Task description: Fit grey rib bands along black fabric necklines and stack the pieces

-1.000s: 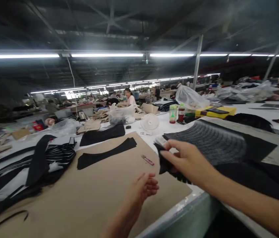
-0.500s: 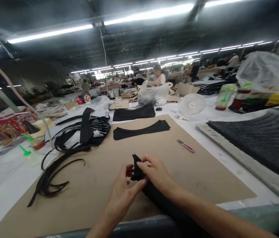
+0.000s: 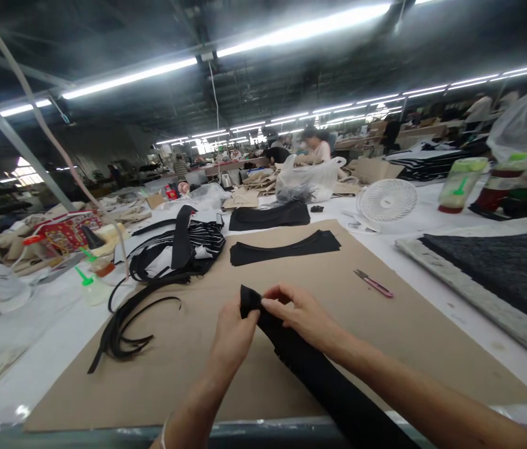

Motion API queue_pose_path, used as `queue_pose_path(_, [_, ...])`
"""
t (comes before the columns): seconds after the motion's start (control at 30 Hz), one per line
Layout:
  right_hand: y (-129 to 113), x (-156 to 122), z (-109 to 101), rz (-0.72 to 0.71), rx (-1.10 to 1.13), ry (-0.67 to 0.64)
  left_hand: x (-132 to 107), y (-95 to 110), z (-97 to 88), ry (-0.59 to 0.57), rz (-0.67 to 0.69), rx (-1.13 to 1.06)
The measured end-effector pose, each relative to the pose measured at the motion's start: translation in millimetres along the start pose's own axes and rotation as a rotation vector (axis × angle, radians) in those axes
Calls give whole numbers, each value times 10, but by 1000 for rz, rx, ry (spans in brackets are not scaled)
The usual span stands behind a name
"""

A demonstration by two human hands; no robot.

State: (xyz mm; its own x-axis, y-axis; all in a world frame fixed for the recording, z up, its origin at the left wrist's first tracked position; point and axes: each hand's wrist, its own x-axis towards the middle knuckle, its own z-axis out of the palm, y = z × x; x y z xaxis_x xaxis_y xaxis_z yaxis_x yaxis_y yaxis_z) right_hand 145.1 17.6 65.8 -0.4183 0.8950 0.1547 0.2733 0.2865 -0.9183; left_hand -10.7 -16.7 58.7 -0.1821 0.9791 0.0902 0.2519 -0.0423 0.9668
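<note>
A long black fabric piece (image 3: 305,365) runs from the table's near edge up onto the brown cardboard sheet (image 3: 188,368). My left hand (image 3: 232,330) and my right hand (image 3: 298,312) both pinch its upper end, fingers closed on the cloth. A stack of curved black fabric pieces (image 3: 284,247) lies further back on the cardboard. Small pink-handled snips (image 3: 374,283) rest to the right of my hands.
Black strips (image 3: 127,318) and striped fabric (image 3: 183,246) lie at the left. A small white fan (image 3: 386,201), bottles (image 3: 459,184), a plastic bag (image 3: 307,178) and a grey felt board (image 3: 501,268) stand behind and right. A person works at a far table.
My right hand brought the black fabric piece from the right onto the cardboard. My left hand closed on its end, and the view swung left.
</note>
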Motion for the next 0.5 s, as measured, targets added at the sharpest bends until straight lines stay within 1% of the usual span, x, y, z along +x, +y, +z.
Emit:
queue_pose_path(0.1, [143,-44,-90,25,-30,37,75,-8,-91,-77,-99,-136])
queue_pose_path(0.13, [200,-68,-104,41,-29,24,92,-3,-113,-91,-136,-177])
queue_pose_path(0.2, [301,-134,-104,91,25,-79,114,14,-143,-98,-202,-249])
queue_pose_path(0.27, [370,-221,-85,145,112,-213,128,36,-158,-84,-249,-306])
queue_pose_path(0.3, [394,-270,-76,165,144,-254,134,45,-163,-71,-270,-329])
queue_pose_path(0.33, [414,-319,-70,178,156,-265,141,50,-166,-57,-290,-346])
queue_pose_path(0.4, [460,-413,-75,183,125,-230,157,43,-176,-26,-328,-365])
queue_pose_path(0.5, [578,-535,-111,220,114,-221,194,-11,-207,7,-361,-363])
